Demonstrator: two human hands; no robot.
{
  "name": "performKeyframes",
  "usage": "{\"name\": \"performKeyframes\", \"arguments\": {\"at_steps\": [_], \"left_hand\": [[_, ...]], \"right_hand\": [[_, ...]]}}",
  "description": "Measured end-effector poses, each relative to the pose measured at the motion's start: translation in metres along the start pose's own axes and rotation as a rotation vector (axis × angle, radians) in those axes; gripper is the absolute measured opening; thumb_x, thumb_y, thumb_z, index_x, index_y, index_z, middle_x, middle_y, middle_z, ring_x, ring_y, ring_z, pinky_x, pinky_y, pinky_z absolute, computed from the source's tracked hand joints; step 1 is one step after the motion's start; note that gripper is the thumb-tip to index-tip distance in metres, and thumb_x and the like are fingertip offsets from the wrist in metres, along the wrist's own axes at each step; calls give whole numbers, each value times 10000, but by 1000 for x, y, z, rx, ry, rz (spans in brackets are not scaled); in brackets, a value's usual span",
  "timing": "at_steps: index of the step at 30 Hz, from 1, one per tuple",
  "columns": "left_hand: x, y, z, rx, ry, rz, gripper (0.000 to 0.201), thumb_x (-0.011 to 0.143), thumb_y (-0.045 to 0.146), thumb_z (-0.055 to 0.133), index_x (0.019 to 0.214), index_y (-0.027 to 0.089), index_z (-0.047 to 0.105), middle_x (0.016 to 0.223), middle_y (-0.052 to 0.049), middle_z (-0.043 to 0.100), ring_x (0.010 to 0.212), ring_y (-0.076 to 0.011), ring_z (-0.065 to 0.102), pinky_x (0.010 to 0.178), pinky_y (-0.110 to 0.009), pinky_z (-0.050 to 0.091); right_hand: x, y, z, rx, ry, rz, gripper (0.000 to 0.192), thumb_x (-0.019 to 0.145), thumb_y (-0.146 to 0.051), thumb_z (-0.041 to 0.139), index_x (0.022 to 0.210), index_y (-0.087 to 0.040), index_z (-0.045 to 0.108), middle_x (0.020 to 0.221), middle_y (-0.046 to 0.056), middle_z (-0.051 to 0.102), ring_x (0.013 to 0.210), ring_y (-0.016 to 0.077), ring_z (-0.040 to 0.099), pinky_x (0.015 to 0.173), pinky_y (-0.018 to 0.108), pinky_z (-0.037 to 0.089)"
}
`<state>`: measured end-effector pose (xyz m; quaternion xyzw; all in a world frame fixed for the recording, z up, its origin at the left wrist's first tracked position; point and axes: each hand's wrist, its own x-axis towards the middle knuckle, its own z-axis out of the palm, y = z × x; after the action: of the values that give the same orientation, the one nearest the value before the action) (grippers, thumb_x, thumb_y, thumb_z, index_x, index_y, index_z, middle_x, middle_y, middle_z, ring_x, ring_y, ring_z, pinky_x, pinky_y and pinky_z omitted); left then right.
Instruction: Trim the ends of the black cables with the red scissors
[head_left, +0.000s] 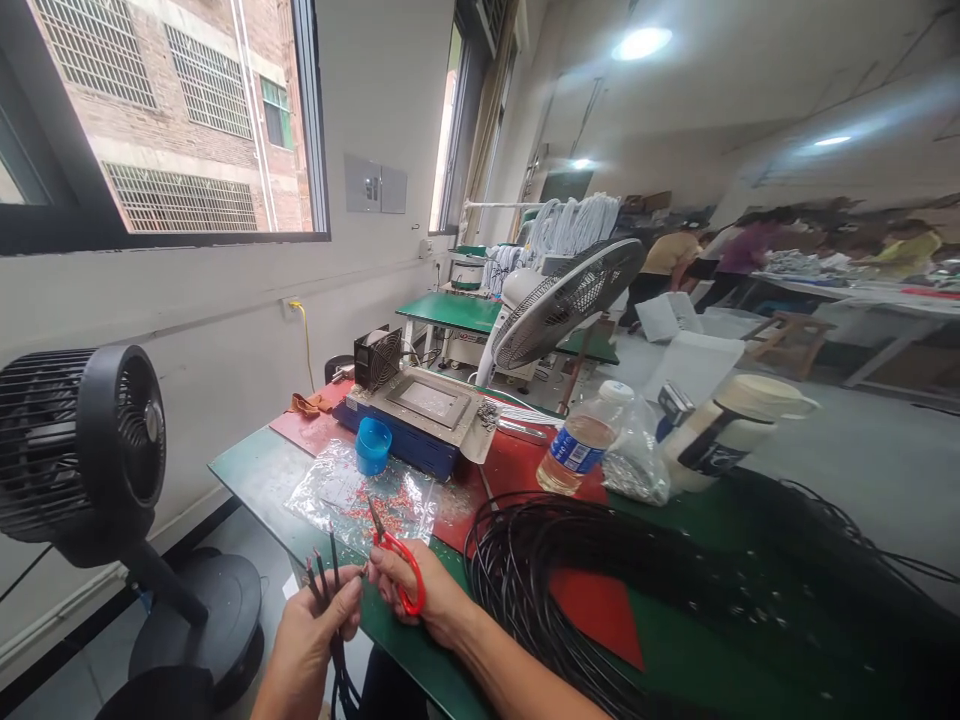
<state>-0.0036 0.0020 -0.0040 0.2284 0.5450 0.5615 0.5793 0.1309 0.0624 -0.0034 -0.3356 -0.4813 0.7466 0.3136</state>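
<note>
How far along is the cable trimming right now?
Done: small cut bits lie on the clear plastic sheet. In hand: left hand holds a few black cable ends; right hand holds red snips at them. Left: the large black cable coil on the table.

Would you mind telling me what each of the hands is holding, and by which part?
The left hand grips a bundle of black cables just below their cut ends. The right hand holds red-handled snips by the handle loop.

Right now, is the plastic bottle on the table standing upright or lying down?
Upright. The plastic bottle stands on the table with its white cap on top; its lean looks like lens distortion.
</note>
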Motion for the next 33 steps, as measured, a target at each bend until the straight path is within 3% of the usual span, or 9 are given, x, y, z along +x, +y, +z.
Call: {"name": "performKeyframes", "arguments": {"at_steps": [8,14,19,26,33], "left_hand": [[2,-6,-3,102,-9,58,402,601,419,718,844,104,661,502,20,550,495,-89,431,501,-234,311],[-2,-3,-2,77,-138,58,288,658,395,680,768,130,659,532,17,535,479,-68,372,470,-221,266],[-6,1,-2,109,-228,86,252,708,397,630,733,146,644,551,14,525,504,-78,359,492,-234,265],[-5,0,-7,196,-351,131,277,749,396,577,625,149,592,513,24,449,486,-83,309,482,-270,205],[-3,1,-9,170,-334,78,280,766,395,554,645,144,584,538,24,453,476,-73,269,475,-275,166]], "right_hand": [[1,4,-2,-41,-32,-48,440,600,-509,734,605,-115,539,420,-60,454,319,26,350,300,149,223],[-2,8,1,170,-173,126,441,652,-535,673,604,-118,536,410,-58,446,295,35,343,277,150,201],[-3,8,-1,223,-214,259,410,620,-500,685,630,-106,569,407,-54,454,289,36,342,262,145,186],[-5,3,-1,131,-135,334,280,593,-367,661,576,-105,565,408,-31,483,305,34,382,262,130,186],[-5,8,2,103,-187,189,489,676,-572,612,566,-97,573,382,-20,487,262,41,368,249,148,227]]}}
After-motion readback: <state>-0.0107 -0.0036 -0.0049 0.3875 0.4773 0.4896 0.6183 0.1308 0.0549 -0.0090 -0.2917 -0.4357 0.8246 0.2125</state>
